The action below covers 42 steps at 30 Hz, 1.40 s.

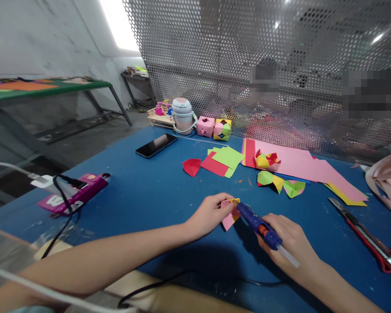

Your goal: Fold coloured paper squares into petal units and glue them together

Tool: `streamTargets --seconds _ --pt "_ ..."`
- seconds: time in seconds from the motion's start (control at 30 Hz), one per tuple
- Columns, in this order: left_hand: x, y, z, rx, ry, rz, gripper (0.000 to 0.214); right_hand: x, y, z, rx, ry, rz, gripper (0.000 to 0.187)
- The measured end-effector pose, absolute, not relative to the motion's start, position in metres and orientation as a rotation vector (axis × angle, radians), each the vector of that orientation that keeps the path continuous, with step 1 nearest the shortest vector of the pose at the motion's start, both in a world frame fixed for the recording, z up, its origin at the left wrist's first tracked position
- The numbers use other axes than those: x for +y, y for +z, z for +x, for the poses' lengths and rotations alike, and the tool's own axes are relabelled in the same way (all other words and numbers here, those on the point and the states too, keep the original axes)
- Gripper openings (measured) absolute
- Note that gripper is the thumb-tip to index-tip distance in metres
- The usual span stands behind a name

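My left hand point(210, 214) pinches a small folded paper piece point(230, 216), pink with a yellow edge, and holds it on the blue table point(143, 195). My right hand point(288, 243) grips a blue glue gun point(259, 225). Its nozzle touches the top of the folded piece. A clear glue stick pokes out of the gun's back. The gun's black cord runs under my arms toward the table's near edge.
Red, green, pink and yellow paper sheets point(296, 165) and folded shapes point(276, 180) lie beyond my hands. A phone point(156, 145), two paper cubes point(214, 127) and a small pot point(182, 115) sit further back. A pink power strip point(74, 193) is at left, a utility knife point(358, 226) at right. A perforated metal screen point(247, 65) stands behind.
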State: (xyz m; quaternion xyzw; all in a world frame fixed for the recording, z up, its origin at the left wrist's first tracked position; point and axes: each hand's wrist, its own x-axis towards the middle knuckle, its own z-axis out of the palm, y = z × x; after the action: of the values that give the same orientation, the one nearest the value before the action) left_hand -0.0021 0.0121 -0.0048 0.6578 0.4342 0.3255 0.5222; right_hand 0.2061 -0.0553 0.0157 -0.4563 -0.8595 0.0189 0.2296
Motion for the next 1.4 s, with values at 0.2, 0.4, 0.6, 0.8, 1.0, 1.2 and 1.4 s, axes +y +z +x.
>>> streamTargets --seconds 0.2,0.4,0.6,0.8,1.0,1.2,1.4 --pt "0.0125 -0.0031 -0.0019 1.043 0.788 1.535 0.025 -0.0549 0.0154 0.207 -2.365 0.027 -1.27 0.009" --pt "0.0121 -0.001 -0.0025 1.054 0.795 1.534 0.025 -0.056 0.0144 0.2088 -2.352 0.081 -1.344 0.007" --pt "0.0127 -0.0022 -0.0025 1.043 0.797 1.523 0.025 -0.0569 0.0163 0.208 -2.36 0.04 -1.311 0.009" --pt "0.0123 -0.0031 -0.0026 1.041 0.81 1.506 0.026 -0.0569 0.0178 0.2064 -2.365 0.037 -1.34 0.009" --pt "0.0123 -0.0028 -0.0026 1.053 0.827 1.505 0.026 -0.056 0.0185 0.2062 -2.372 0.05 -1.371 0.009" --pt "0.013 -0.0034 -0.0026 1.042 0.83 1.493 0.025 -0.0574 0.0189 0.2068 -2.361 0.068 -1.373 0.009" --pt "0.013 -0.0029 -0.003 1.046 0.816 1.507 0.025 -0.0563 0.0191 0.2064 -2.376 0.049 -1.349 0.008"
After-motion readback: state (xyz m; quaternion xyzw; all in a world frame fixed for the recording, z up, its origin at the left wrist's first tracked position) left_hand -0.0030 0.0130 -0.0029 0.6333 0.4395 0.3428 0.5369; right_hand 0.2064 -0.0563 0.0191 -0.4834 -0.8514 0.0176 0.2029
